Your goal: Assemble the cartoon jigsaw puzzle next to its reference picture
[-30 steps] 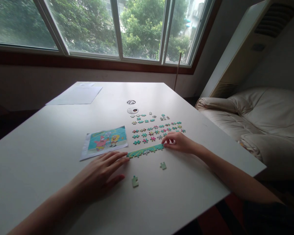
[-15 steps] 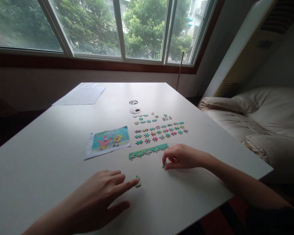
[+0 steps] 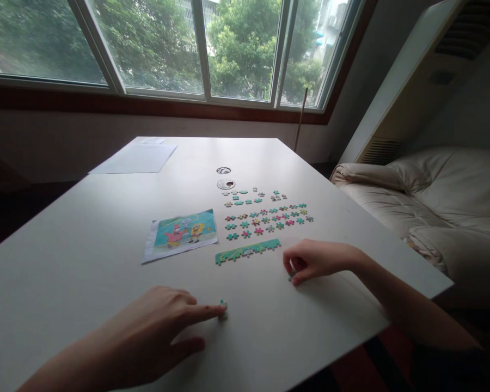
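My left hand (image 3: 159, 326) reaches over the near part of the table, index finger stretched out and thumb apart. Its fingertip presses on a small green jigsaw piece (image 3: 223, 312) lying flat. To the right, my right hand (image 3: 316, 262) pinches another jigsaw piece (image 3: 291, 276) at the tabletop; the fingers cover most of it. Between and beyond the hands lies a joined strip of green puzzle pieces (image 3: 248, 251), straight along its far edge and knobbed along the near one. Farther back, loose jigsaw pieces (image 3: 258, 231) are laid out in rows.
A cartoon picture sheet (image 3: 182, 234) lies left of the pieces on the white table (image 3: 85, 245). Two round discs (image 3: 226, 184) sit behind the rows, and white paper (image 3: 134, 158) lies at the far left. A cream sofa (image 3: 375, 188) stands to the right.
My left hand has slid its piece slightly left and nearer. My right hand has moved right with the piece it pinches, away from the strip.
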A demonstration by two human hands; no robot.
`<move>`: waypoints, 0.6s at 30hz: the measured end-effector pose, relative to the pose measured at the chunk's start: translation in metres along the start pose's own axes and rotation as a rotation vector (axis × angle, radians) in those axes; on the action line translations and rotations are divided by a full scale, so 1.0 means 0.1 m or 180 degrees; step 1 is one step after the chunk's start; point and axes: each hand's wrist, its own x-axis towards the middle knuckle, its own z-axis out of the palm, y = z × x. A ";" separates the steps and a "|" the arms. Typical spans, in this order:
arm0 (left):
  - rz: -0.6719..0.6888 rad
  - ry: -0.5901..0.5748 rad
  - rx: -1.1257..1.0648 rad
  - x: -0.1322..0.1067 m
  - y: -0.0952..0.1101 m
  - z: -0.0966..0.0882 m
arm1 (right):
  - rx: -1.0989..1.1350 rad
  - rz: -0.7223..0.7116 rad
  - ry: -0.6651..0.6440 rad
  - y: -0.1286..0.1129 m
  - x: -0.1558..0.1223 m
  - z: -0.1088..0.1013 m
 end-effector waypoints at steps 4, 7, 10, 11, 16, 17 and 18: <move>-0.0039 -0.0267 0.0001 0.00 -0.02 0.00 | -0.0017 0.0104 -0.0019 -0.01 -0.02 -0.02; -0.0027 -0.0267 0.0043 0.01 -0.03 -0.01 | -0.0015 0.0110 -0.0017 -0.02 -0.02 -0.02; 0.0004 -0.0300 0.0088 0.02 -0.04 0.00 | -0.0010 0.0110 0.0003 -0.02 -0.02 -0.03; 0.0021 -0.0288 0.0091 0.01 -0.05 0.01 | -0.0005 0.0112 0.0004 -0.02 -0.03 -0.03; 0.0060 -0.0154 0.0061 -0.01 -0.06 0.03 | -0.0006 0.0235 -0.0057 0.01 -0.06 -0.06; 0.0069 -0.0151 0.0067 -0.01 -0.06 0.03 | -0.0025 0.0256 -0.0055 0.02 -0.06 -0.06; 0.0085 -0.0155 0.0077 0.00 -0.06 0.02 | -0.0046 0.0266 -0.0048 0.02 -0.06 -0.07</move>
